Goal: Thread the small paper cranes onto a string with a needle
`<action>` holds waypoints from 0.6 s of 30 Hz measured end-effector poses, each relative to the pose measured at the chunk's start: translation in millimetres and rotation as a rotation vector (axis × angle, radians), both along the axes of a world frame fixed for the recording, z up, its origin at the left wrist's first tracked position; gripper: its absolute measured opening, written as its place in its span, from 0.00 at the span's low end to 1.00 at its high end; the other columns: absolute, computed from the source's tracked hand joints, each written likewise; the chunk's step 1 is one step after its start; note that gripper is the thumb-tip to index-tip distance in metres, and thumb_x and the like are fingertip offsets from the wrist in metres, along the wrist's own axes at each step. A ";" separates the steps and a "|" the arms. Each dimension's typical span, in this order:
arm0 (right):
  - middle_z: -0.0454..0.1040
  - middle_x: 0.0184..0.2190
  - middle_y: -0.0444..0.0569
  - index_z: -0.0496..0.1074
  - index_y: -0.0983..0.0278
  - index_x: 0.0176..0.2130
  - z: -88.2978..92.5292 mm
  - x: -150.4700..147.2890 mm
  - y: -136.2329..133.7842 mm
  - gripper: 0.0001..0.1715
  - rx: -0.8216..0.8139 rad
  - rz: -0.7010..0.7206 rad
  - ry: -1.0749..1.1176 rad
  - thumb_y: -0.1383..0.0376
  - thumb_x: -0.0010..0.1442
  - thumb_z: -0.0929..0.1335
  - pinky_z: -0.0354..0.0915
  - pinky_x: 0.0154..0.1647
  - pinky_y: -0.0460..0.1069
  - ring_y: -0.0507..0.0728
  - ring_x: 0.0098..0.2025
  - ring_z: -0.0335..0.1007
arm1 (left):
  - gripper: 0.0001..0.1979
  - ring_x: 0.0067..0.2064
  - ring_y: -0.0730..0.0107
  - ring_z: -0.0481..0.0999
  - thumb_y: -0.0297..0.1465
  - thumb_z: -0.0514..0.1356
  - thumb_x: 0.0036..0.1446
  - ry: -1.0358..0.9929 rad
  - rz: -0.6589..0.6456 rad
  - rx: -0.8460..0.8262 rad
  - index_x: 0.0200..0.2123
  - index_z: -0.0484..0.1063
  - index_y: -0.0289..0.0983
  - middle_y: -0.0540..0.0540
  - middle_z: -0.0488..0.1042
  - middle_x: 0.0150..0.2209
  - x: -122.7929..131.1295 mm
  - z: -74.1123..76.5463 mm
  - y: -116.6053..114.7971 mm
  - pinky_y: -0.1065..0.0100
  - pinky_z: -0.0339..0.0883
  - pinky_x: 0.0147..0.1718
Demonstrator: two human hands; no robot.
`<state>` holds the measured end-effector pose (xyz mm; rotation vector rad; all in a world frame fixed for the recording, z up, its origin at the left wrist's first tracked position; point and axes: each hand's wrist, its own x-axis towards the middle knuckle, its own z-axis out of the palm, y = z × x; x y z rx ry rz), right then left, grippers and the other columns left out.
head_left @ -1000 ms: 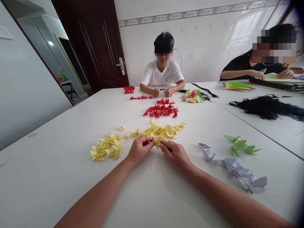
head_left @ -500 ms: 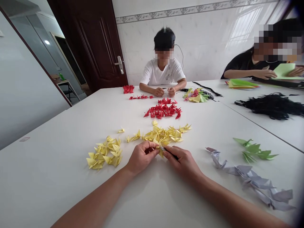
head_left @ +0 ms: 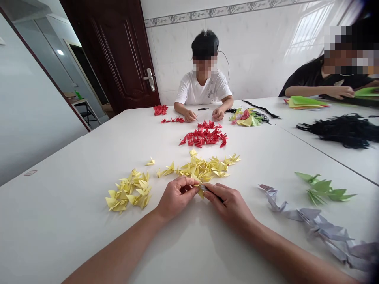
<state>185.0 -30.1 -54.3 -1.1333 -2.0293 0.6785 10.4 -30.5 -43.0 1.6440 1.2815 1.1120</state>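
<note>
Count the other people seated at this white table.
2: a person in a white T-shirt opposite, behind the red folded-paper pile, and a person in a black top at far right. Others may be off-frame.

1. type: shared paper-craft workroom, set up in a plain tiled room.
2. walls: glossy white wall tiles (head_left: pixel 257 51) with a patterned border strip (head_left: pixel 225 10); dark wooden door (head_left: pixel 118 51), lever handle.
3. furniture: large white tables (head_left: pixel 74 189) set edge to edge.
4. stock, sorted by colour — yellow folded papers (head_left: pixel 207 167), red heap (head_left: pixel 204 137), green pieces (head_left: pixel 322 188), flat coloured sheets (head_left: pixel 304 102).
5. occupants — person in white shirt (head_left: pixel 204 88) and person in black top (head_left: pixel 314 75), seated, hands at the tabletop.
</note>
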 end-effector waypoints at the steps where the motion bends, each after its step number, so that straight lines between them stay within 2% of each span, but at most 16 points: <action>1: 0.73 0.28 0.47 0.75 0.61 0.37 -0.1 0.0 -0.1 0.16 0.000 -0.005 0.000 0.61 0.62 0.60 0.63 0.31 0.46 0.54 0.30 0.69 | 0.09 0.29 0.73 0.69 0.34 0.61 0.50 -0.004 -0.001 -0.002 0.34 0.74 0.35 0.47 0.74 0.31 0.0 0.3 -0.2 0.71 0.65 0.29; 5: 0.72 0.26 0.46 0.75 0.60 0.41 -1.5 0.2 -0.2 0.18 -0.006 -0.016 0.010 0.60 0.62 0.59 0.63 0.29 0.46 0.53 0.28 0.68 | 0.09 0.28 0.74 0.68 0.34 0.61 0.49 -0.010 0.007 -0.020 0.33 0.74 0.35 0.47 0.73 0.30 0.1 0.2 -0.9 0.71 0.64 0.29; 8: 0.73 0.26 0.47 0.75 0.60 0.41 -2.6 0.9 0.3 0.18 -0.017 -0.009 0.010 0.60 0.62 0.59 0.63 0.30 0.47 0.54 0.28 0.69 | 0.09 0.27 0.75 0.66 0.34 0.61 0.49 -0.006 0.011 -0.035 0.33 0.74 0.35 0.47 0.72 0.29 0.2 -1.3 -1.3 0.72 0.63 0.27; 14: 0.76 0.33 0.50 0.74 0.62 0.40 -1.7 2.5 -0.5 0.16 -0.027 -0.025 0.043 0.58 0.60 0.62 0.65 0.32 0.48 0.57 0.33 0.71 | 0.13 0.28 0.75 0.67 0.34 0.60 0.51 -0.063 -0.016 -0.071 0.39 0.71 0.35 0.49 0.70 0.26 -0.8 -3.7 -1.6 0.72 0.63 0.28; 18: 0.77 0.33 0.50 0.74 0.63 0.41 -0.8 2.8 -1.8 0.18 -0.063 -0.062 0.082 0.55 0.59 0.63 0.66 0.33 0.49 0.58 0.33 0.72 | 0.11 0.29 0.74 0.68 0.32 0.59 0.52 -0.038 0.001 -0.078 0.39 0.70 0.34 0.48 0.71 0.28 0.6 -3.1 -2.6 0.72 0.64 0.30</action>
